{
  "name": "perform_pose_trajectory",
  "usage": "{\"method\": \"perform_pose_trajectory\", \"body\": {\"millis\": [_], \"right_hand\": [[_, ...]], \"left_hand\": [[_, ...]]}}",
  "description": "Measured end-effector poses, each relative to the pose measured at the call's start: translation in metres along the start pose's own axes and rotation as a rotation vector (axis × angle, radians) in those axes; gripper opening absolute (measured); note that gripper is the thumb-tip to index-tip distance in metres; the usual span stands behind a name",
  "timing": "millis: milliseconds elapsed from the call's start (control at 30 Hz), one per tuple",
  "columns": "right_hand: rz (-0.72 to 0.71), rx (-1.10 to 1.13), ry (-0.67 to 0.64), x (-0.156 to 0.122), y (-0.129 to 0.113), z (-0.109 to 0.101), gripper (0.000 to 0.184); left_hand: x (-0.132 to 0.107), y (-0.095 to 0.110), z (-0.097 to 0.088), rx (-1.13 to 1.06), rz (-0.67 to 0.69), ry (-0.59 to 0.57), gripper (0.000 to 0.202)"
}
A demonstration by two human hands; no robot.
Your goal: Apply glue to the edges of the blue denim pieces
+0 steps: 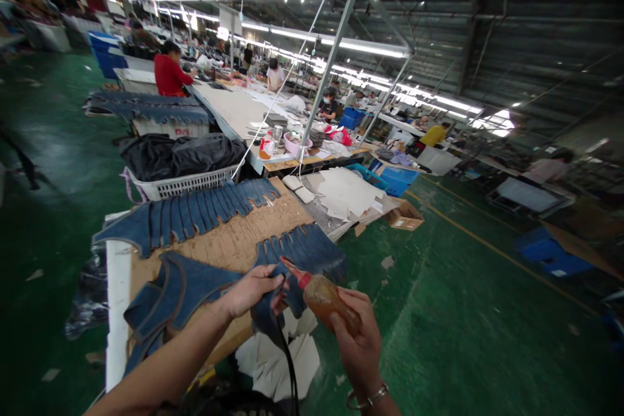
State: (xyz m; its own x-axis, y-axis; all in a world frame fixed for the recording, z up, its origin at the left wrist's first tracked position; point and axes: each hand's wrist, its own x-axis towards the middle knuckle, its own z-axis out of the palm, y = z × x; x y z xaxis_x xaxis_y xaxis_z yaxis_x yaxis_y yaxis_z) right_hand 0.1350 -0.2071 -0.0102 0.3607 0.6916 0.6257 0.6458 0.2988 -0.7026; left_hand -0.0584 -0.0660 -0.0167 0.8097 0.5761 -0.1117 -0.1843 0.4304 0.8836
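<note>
My right hand (359, 331) is wrapped round a squeeze bottle (325, 301) with a red nozzle and amber-brown contents. The bottle is tilted, its tip pointing up and left, close to the fingers of my left hand (254, 288). Between those fingers I pinch a dark blue fabric or leather piece (264, 317), which hangs below the hand. Other blue pieces lie around it: a curved stack (192, 283) on the left, an overlapping row (195, 214) at the back, and another row (309, 248) just beyond the bottle. A dark cord hangs below my left hand.
A brown board (229, 240) covers the worktable before me. Pale sheets (346, 192) lie at its far right, others (280, 364) below. A white basket (180, 188) of black material stands behind. A metal light frame (336, 58) rises over the long table; several people work farther off.
</note>
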Motion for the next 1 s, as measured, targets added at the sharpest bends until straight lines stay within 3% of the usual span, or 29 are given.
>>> {"method": "perform_pose_trajectory", "body": {"millis": [200, 367, 700, 900, 1000], "right_hand": [[-0.074, -0.044, -0.010, -0.006, -0.001, -0.008, 0.023], [-0.069, -0.080, 0.078, -0.013, -0.008, -0.022, 0.019], [-0.126, -0.063, 0.000, -0.013, -0.016, -0.012, 0.026], [-0.098, -0.103, 0.089, -0.013, -0.016, -0.015, 0.021], [-0.125, -0.072, 0.053, -0.015, -0.015, -0.014, 0.025]], "left_hand": [[-0.009, 0.004, 0.001, -0.080, 0.034, 0.064, 0.035], [-0.011, 0.003, -0.002, -0.099, 0.029, 0.118, 0.036], [-0.011, -0.001, 0.008, -0.091, 0.039, 0.050, 0.034], [-0.014, 0.001, 0.007, -0.066, 0.047, 0.048, 0.033], [-0.016, 0.003, 0.009, -0.036, 0.049, 0.048, 0.036]]}}
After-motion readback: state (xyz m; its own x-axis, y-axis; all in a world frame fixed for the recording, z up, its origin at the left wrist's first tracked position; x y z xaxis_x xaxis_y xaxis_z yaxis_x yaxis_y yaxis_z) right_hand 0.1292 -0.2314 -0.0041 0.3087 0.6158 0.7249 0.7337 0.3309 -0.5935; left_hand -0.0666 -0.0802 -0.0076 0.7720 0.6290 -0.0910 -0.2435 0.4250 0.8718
